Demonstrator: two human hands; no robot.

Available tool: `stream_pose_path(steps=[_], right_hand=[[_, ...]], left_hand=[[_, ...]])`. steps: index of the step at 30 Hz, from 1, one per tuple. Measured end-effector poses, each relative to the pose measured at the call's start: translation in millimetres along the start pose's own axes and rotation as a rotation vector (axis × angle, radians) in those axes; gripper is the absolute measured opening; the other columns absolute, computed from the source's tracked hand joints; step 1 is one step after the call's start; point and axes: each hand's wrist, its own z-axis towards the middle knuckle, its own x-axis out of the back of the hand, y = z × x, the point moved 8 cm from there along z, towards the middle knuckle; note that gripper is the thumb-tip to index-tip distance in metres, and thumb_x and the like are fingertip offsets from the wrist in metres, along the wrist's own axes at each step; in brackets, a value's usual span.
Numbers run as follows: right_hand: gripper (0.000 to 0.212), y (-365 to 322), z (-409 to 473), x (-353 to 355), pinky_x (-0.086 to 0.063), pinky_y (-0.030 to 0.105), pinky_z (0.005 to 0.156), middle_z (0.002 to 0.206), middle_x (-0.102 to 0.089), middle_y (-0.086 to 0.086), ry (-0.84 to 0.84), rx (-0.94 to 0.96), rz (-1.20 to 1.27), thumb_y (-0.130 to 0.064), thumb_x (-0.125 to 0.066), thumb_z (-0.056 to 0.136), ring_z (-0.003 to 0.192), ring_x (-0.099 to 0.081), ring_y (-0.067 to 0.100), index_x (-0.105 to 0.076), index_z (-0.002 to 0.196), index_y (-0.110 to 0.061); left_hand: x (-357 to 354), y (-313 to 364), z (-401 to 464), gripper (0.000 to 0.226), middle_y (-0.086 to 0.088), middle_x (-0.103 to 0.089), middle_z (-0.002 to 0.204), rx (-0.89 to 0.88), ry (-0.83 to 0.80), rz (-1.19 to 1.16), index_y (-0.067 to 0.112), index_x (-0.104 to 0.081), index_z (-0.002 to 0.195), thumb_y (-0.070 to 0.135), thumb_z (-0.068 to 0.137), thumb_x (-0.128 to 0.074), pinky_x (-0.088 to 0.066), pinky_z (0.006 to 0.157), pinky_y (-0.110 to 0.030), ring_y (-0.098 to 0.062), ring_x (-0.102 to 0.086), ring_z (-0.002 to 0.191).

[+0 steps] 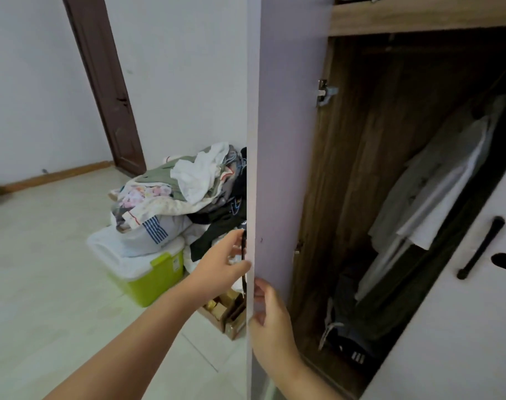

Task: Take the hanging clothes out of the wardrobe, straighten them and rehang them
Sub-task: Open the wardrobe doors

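From the head camera we see the wardrobe door (286, 140) swung open, its edge facing us. Our left hand (220, 262) curls round the black handle (244, 255) on the door's outer face, fingers closed on it. Our right hand (270, 319) grips the door's edge lower down, fingers wrapped onto the inner face. Inside the wardrobe (349, 168), a pale shirt (436, 180) hangs toward the right side, with dark clothes (361, 313) below it near the bottom. Left of the door, a clothes pile (176, 197) sits on a green bin (150, 281).
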Motion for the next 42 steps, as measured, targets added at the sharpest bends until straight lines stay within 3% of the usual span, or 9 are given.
stream_pose_path(steps=[7, 12, 14, 16, 22, 25, 28, 34, 42], right_hand=[[0.064, -27, 27, -63, -0.033, 0.013, 0.100, 0.121, -0.028, -0.023, -0.013, 0.013, 0.029, 0.000, -0.053, 0.090, 0.120, -0.034, -0.002, -0.028, 0.137, -0.034], [0.063, -44, 45, -88, -0.030, -0.008, 0.082, 0.113, -0.028, -0.025, -0.051, 0.035, 0.069, 0.006, -0.049, 0.090, 0.107, -0.043, -0.015, -0.028, 0.134, -0.034], [0.062, -48, 53, -96, -0.034, -0.008, 0.072, 0.107, -0.028, -0.024, -0.054, 0.038, 0.051, 0.007, -0.047, 0.090, 0.108, -0.046, -0.006, -0.028, 0.135, -0.032], [0.065, -50, 61, -104, -0.033, -0.005, 0.077, 0.113, -0.029, -0.021, -0.063, 0.038, 0.030, 0.007, -0.045, 0.090, 0.112, -0.045, 0.012, -0.026, 0.141, -0.030], [0.072, -59, 76, -123, -0.032, 0.016, 0.103, 0.152, -0.015, -0.009, -0.101, 0.053, -0.005, 0.004, -0.044, 0.091, 0.123, -0.037, 0.005, -0.013, 0.148, -0.028], [0.072, -60, 76, -123, -0.028, -0.005, 0.087, 0.151, -0.022, -0.007, -0.065, 0.072, -0.017, 0.001, -0.049, 0.087, 0.134, -0.031, 0.008, -0.019, 0.146, -0.026], [0.071, -58, 76, -118, -0.022, -0.010, 0.083, 0.150, -0.023, -0.007, -0.085, 0.069, -0.034, 0.001, -0.049, 0.086, 0.133, -0.031, 0.007, -0.021, 0.146, -0.024], [0.041, -45, 67, -75, -0.038, 0.019, 0.095, 0.133, -0.044, -0.003, -0.241, 0.023, -0.197, -0.003, -0.043, 0.092, 0.124, -0.045, 0.015, -0.049, 0.128, -0.022], [0.032, 12, 39, 54, -0.042, 0.028, 0.100, 0.129, -0.055, 0.001, -0.290, -0.152, -0.449, -0.012, -0.044, 0.095, 0.118, -0.051, 0.016, -0.054, 0.125, -0.017]], left_hand=[[48, -39, 18, 0.036, 0.014, -0.061, 0.116, 0.015, 0.084, -0.042, 0.027, -0.050, 0.125, 0.026, 0.090, -0.058, -0.047, 0.097, -0.035, -0.008, -0.057, 0.108], [72, -55, 31, 0.028, 0.015, -0.061, 0.111, 0.004, 0.106, -0.020, 0.032, -0.051, 0.120, 0.022, 0.093, -0.052, -0.048, 0.094, -0.032, -0.010, -0.059, 0.107], [81, -59, 36, 0.032, 0.014, -0.060, 0.112, 0.006, 0.102, 0.014, 0.026, -0.049, 0.127, 0.023, 0.095, -0.049, -0.046, 0.087, -0.021, -0.008, -0.058, 0.104], [89, -61, 41, 0.034, 0.013, -0.060, 0.110, 0.006, 0.101, 0.048, 0.021, -0.048, 0.130, 0.022, 0.096, -0.048, -0.043, 0.080, -0.013, -0.006, -0.058, 0.100], [104, -71, 54, 0.034, 0.010, -0.058, 0.110, 0.061, 0.120, 0.060, 0.018, -0.048, 0.132, 0.015, 0.098, -0.043, -0.037, 0.088, -0.020, -0.011, -0.055, 0.106], [105, -72, 55, 0.034, 0.010, -0.059, 0.109, 0.070, 0.102, 0.082, 0.018, -0.048, 0.131, 0.016, 0.098, -0.043, -0.040, 0.080, -0.012, -0.009, -0.056, 0.104], [102, -69, 52, 0.034, 0.007, -0.061, 0.110, 0.083, 0.117, 0.122, 0.019, -0.048, 0.132, 0.019, 0.098, -0.043, -0.039, 0.073, -0.007, -0.007, -0.055, 0.098], [87, -80, 32, 0.029, -0.004, -0.064, 0.102, 0.274, 0.150, 0.444, 0.012, -0.055, 0.110, 0.034, 0.096, -0.043, -0.047, 0.080, -0.034, -0.021, -0.058, 0.091], [34, -81, 5, 0.036, -0.010, -0.060, 0.119, 0.494, 0.070, 0.705, 0.009, -0.051, 0.115, 0.037, 0.092, -0.048, -0.043, 0.083, -0.030, -0.029, -0.057, 0.110]])
